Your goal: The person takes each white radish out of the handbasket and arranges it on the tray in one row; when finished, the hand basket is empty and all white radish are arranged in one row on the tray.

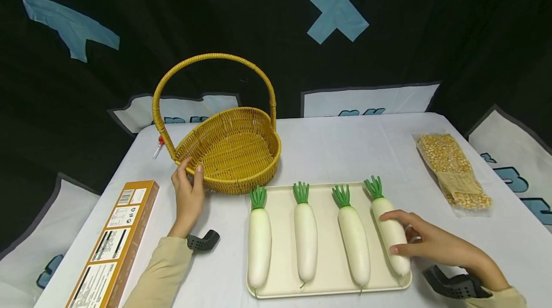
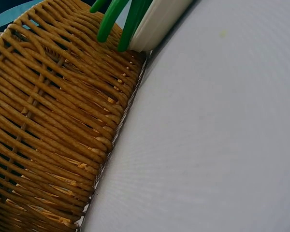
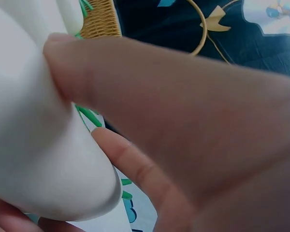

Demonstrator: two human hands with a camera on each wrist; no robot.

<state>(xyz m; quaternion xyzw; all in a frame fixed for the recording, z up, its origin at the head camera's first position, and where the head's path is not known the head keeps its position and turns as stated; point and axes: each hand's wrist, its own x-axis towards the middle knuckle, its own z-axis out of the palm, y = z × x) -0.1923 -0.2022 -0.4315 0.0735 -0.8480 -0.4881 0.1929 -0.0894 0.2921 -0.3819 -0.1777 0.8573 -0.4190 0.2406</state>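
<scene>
My left hand (image 1: 189, 198) holds the near-left rim of a yellow woven basket (image 1: 233, 184) with a tall arched handle. The basket's woven side (image 2: 53, 116) fills the left part of the left wrist view, where no fingers show. My right hand (image 1: 420, 238) grips the rightmost white radish (image 1: 389, 224), thumb on one side and fingers on the other. This radish (image 3: 53, 159), with green stalks, lies at the right end of a cream tray (image 1: 325, 289). Several similar radishes, among them a left one (image 1: 259, 248) and a middle one (image 1: 306, 241), lie on the tray side by side.
A long orange-brown box (image 1: 114, 245) with white labels lies at the table's left. A clear bag of yellow kernels (image 1: 453, 171) is at the far right. Behind the basket's left side is a small red-tipped item (image 1: 159, 146). A dark cloth (image 1: 276, 25) hangs behind the table.
</scene>
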